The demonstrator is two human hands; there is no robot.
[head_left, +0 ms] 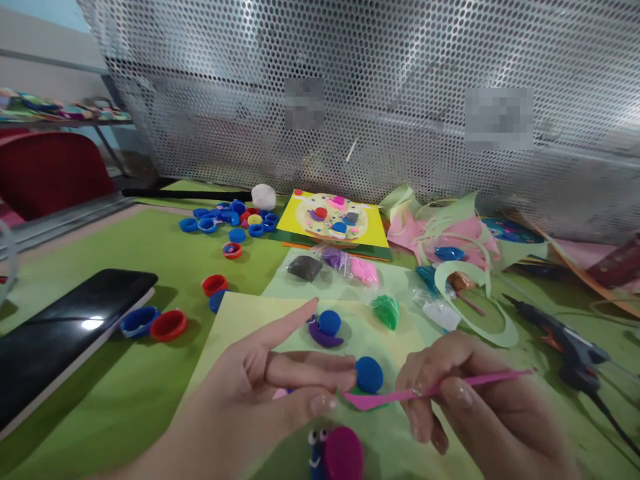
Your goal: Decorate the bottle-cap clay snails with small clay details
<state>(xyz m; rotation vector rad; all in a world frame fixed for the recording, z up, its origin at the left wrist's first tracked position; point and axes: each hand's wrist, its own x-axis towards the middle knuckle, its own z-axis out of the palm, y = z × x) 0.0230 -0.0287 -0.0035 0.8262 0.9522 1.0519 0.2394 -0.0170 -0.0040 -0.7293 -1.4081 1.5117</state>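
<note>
At the lower centre, the right hand [450, 387] pinches a pink modelling tool [435, 390], thin and stiff. The left hand [280, 380] fingers close on something small and pale, probably soft clay, best held lightly.

A black flat phone [65, 333] lies at the left on the green surface [145, 393], with a blue plastic bottle cap [139, 321] and a red plastic bottle cap [169, 325] just beside it. Farther back sit a cluster of blue caps [227, 219], a white clay ball [263, 197] and a yellow card with a decorated disc [333, 220]. A dark glue gun [563, 337] lies at the right, before the perforated metal screen [400, 93].
</note>
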